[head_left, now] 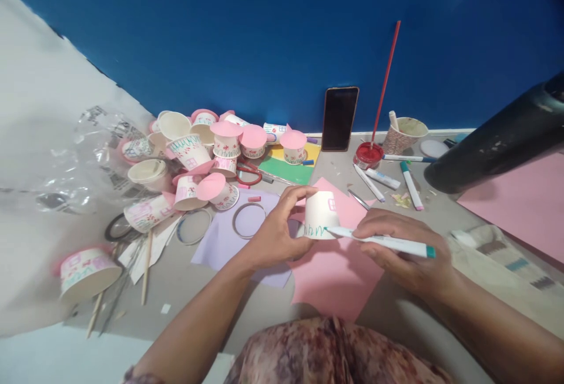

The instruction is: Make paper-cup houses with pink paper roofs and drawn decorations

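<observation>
My left hand (pixel 282 228) is closed round the left side of a white paper cup (pixel 320 211), which is turned upside down. A small pink window is drawn near its top, and green grass-like strokes run along the lower rim. In my right hand (pixel 405 249) is a white marker with a green end (pixel 396 244). Its tip meets the cup at the right end of the green strokes. Pink paper (pixel 339 278) lies under the cup, with a lilac sheet (pixel 220 237) to the left.
Decorated cups with pink paper discs (pixel 253 137) crowd the back left. Red-handled scissors (pixel 249 175) and tape rings (pixel 249 221) lie nearby. A phone (pixel 340 118) leans on the blue wall. Several markers (pixel 411 185), a red pot (pixel 368 155) and a dark cylinder (pixel 493 137) are right.
</observation>
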The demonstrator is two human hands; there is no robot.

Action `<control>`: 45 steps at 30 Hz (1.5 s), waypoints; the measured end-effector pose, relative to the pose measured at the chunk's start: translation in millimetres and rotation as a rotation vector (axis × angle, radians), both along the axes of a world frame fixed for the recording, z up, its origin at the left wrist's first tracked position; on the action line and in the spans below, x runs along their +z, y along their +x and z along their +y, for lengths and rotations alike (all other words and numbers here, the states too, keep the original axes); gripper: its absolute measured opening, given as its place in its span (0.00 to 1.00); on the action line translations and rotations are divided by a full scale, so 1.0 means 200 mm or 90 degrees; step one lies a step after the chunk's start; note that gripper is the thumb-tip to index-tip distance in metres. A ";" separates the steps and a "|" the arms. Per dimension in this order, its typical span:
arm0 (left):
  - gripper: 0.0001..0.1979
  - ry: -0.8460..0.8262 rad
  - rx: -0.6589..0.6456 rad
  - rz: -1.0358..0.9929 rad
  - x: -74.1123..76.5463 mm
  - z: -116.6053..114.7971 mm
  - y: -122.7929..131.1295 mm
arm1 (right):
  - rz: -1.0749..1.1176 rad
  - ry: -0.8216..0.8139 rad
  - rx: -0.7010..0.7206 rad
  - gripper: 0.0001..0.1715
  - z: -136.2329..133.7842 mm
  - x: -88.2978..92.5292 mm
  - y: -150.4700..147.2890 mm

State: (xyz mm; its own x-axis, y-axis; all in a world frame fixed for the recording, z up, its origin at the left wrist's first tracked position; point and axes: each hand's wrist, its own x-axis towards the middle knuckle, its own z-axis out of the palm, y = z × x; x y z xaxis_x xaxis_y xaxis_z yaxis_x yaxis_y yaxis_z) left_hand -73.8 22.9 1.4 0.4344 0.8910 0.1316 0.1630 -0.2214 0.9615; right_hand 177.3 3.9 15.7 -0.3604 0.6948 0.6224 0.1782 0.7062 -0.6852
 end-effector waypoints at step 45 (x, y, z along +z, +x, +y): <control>0.38 -0.149 0.017 -0.246 -0.04 0.02 0.05 | 0.093 -0.108 0.017 0.05 0.01 0.03 0.08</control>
